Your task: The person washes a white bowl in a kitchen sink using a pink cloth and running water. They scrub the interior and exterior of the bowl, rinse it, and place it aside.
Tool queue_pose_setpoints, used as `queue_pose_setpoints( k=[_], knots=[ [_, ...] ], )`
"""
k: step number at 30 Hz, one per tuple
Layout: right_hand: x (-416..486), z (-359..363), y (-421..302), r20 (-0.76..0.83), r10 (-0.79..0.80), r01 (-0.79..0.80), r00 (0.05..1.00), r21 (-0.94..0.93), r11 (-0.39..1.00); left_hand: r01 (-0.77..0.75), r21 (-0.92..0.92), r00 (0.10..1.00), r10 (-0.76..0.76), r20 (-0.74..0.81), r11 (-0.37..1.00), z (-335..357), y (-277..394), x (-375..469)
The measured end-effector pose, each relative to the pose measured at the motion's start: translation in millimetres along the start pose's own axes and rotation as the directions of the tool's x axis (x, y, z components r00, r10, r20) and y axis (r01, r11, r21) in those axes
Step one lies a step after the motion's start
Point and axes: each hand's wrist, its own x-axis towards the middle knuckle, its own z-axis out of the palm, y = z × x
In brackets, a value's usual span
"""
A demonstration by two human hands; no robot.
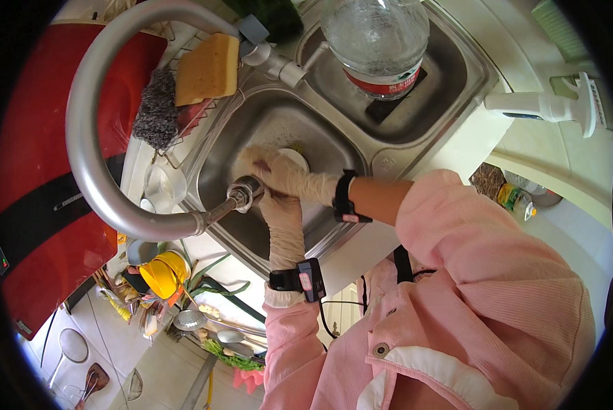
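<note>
Both of my hands wear pale translucent gloves and meet over the left basin (332, 154) of a steel double sink. My right hand (275, 166) is blurred and lies across the top of my left hand (280, 210). The fingers of the left are hidden behind the right hand and the faucet's spray head (245, 192). Whether either hand grips anything cannot be made out. Just beyond my right hand a white rounded object (295, 158) shows in the basin, partly covered by that hand. The thick grey faucet hose (75, 102) arches in from the left.
A large clear plastic bottle (378, 51) stands at the right basin. Left of the sink, a wire rack holds a yellow sponge (206, 69) and a steel-wool scourer (155, 107); a clear cup (165, 187) sits nearby. A white spray bottle (542, 105) is at right.
</note>
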Motion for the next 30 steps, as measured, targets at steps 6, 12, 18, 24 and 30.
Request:
queue_pose_setpoints(
  k=[6,12,18,24,30],
  knots=[
    [-23,6,-14,0.055,0.158,-0.165,0.986,0.452,0.877,-0.017,-0.083,0.982,0.032,0.184,0.996,-10,3,9],
    [-22,6,-25,-0.204,0.095,-0.080,0.974,0.083,0.993,0.093,-0.090,0.993,-0.086,0.081,0.992,-2,7,16],
    [-9,-4,5,0.010,0.158,-0.154,0.987,0.279,0.948,0.061,-0.016,0.990,-0.058,0.131,0.998,-4,-3,10],
    [-23,27,6,0.000,0.054,-0.054,0.999,0.137,0.989,-0.018,0.015,0.922,0.010,0.388,1.000,-16,5,23],
    [0,-1,9,0.129,0.262,-0.288,0.956,0.266,0.920,-0.042,0.031,0.993,0.039,0.114,0.999,4,-11,4]
  ],
)
